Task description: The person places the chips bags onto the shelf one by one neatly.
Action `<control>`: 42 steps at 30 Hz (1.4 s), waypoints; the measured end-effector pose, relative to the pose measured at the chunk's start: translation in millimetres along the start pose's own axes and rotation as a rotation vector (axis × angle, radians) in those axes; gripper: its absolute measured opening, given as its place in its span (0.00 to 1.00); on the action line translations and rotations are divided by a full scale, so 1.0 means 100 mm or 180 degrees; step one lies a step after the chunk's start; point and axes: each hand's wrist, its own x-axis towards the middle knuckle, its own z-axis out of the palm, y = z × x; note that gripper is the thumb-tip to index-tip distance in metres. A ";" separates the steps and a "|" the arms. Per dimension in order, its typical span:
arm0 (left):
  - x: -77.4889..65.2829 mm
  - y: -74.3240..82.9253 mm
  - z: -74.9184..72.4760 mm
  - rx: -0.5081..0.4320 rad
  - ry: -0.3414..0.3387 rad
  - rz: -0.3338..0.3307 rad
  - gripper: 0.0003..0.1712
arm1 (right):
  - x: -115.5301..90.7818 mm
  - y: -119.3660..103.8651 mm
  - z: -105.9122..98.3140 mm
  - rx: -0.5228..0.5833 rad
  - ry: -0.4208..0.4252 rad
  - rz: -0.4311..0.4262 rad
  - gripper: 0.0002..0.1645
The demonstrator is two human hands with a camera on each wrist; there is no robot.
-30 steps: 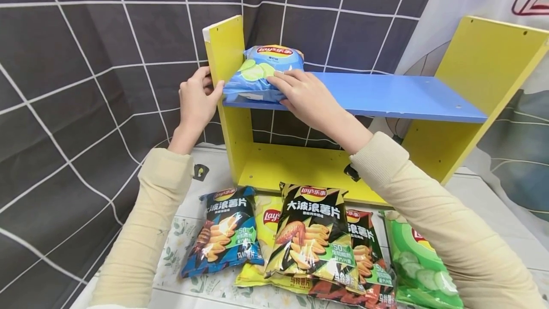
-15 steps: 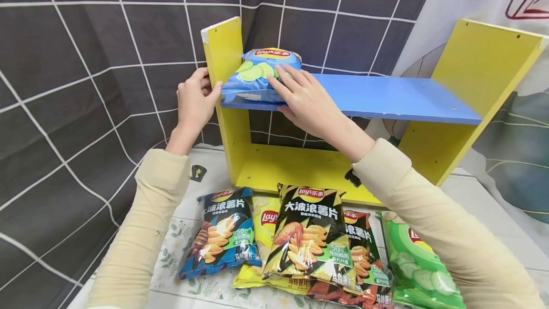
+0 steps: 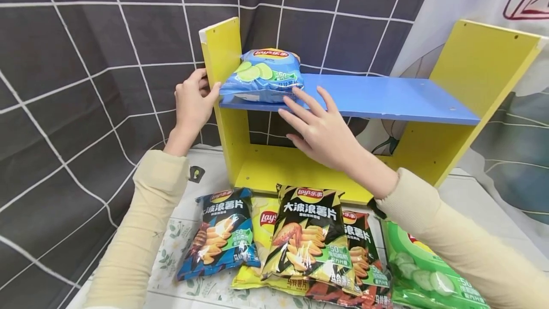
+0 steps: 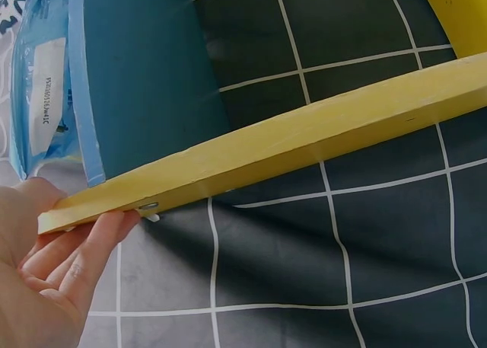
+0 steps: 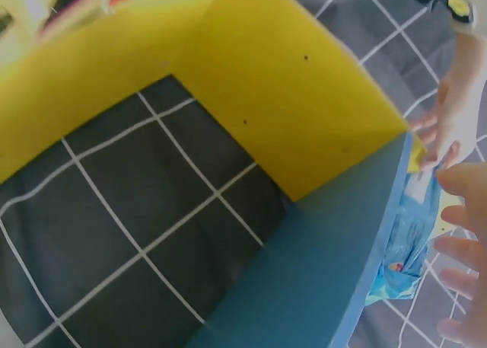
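Note:
A blue bag of potato chips (image 3: pixel 266 73) with lime slices on it lies at the left end of the blue shelf board (image 3: pixel 386 97), against the yellow side panel (image 3: pixel 220 56). My left hand (image 3: pixel 193 104) grips that panel's edge, thumb in front and fingers behind, as the left wrist view confirms with the hand (image 4: pixel 57 264) at the panel's end. In front of the board, my right hand (image 3: pixel 321 130) has spread, relaxed fingers and holds nothing. Its fingertips are near the bag's lower right corner; whether any still touches it, I cannot tell.
Below, before the yellow bottom board (image 3: pixel 296 163), lie several chip bags: a dark blue one (image 3: pixel 220 232), a yellow one (image 3: pixel 263 221), a black-and-gold one (image 3: pixel 310 237) on top, a red-and-black one (image 3: pixel 364 261) and a green one (image 3: pixel 424 271). A dark gridded curtain (image 3: pixel 128 37) hangs behind.
My right hand has come off the front of the blue chip bag and drawn back down and right, its fingers spreading. The bag stays on the board. My left hand keeps its grip.

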 end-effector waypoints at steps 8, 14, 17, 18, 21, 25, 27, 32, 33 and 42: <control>-0.01 -0.01 0.00 -0.0008 0.0007 0.0045 0.21 | -0.38 -0.22 -0.05 0.0042 0.0097 -0.0064 0.29; 0.00 -0.01 0.00 -0.0026 0.0038 0.0060 0.21 | -0.71 -0.41 -0.03 0.0245 -0.0050 -0.0233 0.26; 0.01 0.00 0.00 -0.0013 0.0051 0.0063 0.21 | -0.86 -0.52 -0.03 0.0378 -0.0129 -0.0236 0.27; 0.01 0.00 0.00 -0.0010 0.0051 0.0063 0.21 | -0.91 -0.55 -0.04 0.0452 -0.0155 -0.0222 0.28; 0.00 0.00 0.00 -0.0015 0.0050 0.0066 0.21 | -1.02 -0.64 -0.07 0.0664 -0.0268 -0.0146 0.30; 0.00 0.00 0.00 -0.0011 0.0057 0.0063 0.21 | -1.14 -0.75 -0.16 0.0851 -0.0555 -0.0007 0.30; 0.00 0.00 0.00 -0.0008 0.0058 0.0062 0.21 | -1.19 -0.81 -0.20 0.0897 -0.0815 0.0080 0.30; 0.00 0.00 0.01 -0.0012 0.0073 0.0069 0.21 | -1.31 -0.93 -0.26 0.1092 -0.1440 0.0347 0.37; 0.00 0.00 0.01 -0.0007 0.0080 0.0073 0.21 | -1.33 -0.95 -0.26 0.1147 -0.1518 0.0383 0.39; -0.01 0.00 0.01 0.0038 0.0083 0.0042 0.21 | -1.44 -1.10 -0.27 0.1389 -0.2033 0.0568 0.53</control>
